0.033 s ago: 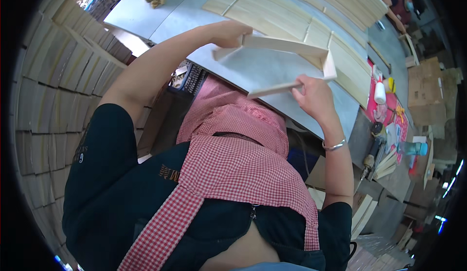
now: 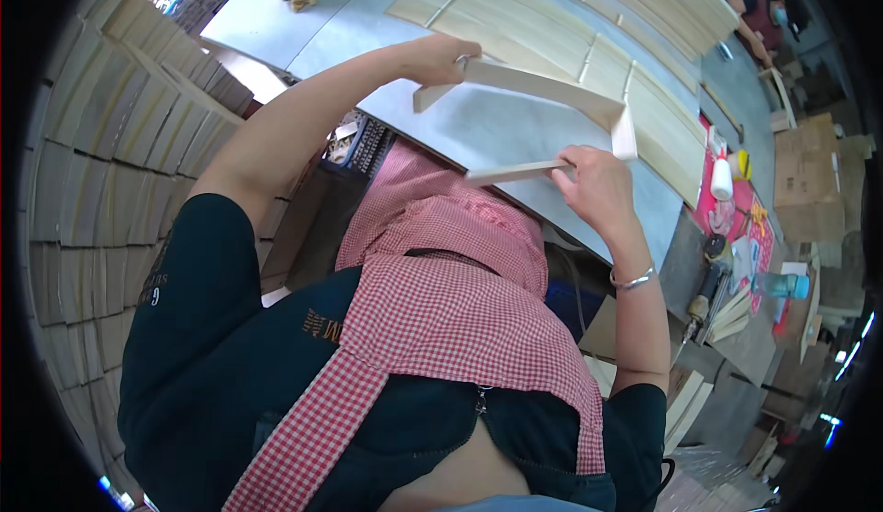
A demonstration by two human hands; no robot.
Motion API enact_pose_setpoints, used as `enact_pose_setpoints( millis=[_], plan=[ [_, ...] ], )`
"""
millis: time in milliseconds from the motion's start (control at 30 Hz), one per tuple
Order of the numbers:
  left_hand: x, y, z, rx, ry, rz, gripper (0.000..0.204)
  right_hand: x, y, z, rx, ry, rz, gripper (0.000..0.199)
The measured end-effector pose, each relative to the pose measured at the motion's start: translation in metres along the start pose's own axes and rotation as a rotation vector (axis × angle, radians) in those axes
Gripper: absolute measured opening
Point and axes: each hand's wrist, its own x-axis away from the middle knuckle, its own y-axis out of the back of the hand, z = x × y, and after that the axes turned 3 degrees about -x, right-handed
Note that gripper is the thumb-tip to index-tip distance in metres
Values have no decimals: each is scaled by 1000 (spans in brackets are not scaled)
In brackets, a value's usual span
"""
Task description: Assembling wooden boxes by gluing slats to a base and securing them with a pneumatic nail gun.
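A: Hands, quick?
B: Both full. Left hand (image 2: 443, 59) is curled round the left corner of a wooden frame (image 2: 543, 86). Right hand (image 2: 593, 185) pinches a thin strip (image 2: 510, 173) near its right end.
A: Where's the frame?
B: In front of the person, over the table (image 2: 497, 135), open side toward the body. Can't tell if it's resting on anything.
A: Strip joined to it?
B: Left end hangs clear, well apart from the frame's left end. Right end's hidden by the fingers, can't tell.
A: How to handle this well?
B: My call: keep the left grip firm but don't squeeze, since thin wood and corners could twist. Hold the strip level, nearer its middle if it droops. Level both ends before pressing anything, and keep fingertips out of the gap.
A: Anything close by?
B: Flat boards (image 2: 515, 29) just beyond the frame. Better not to knock them.
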Motion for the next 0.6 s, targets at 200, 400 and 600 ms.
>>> enact_pose_setpoints(
  millis=[200, 400, 600],
  plan=[
    [3, -16, 6, 299, 107, -101, 41, -5, -28, 28, 72, 285, -125, 13],
    [-2, -38, -3, 544, 187, -253, 41, -3, -59, 21, 9, 159, -157, 14],
    [-3, -46, -15, 632, 254, -349, 47, -7, -60, 23, 15, 173, -161, 14]
  ],
)
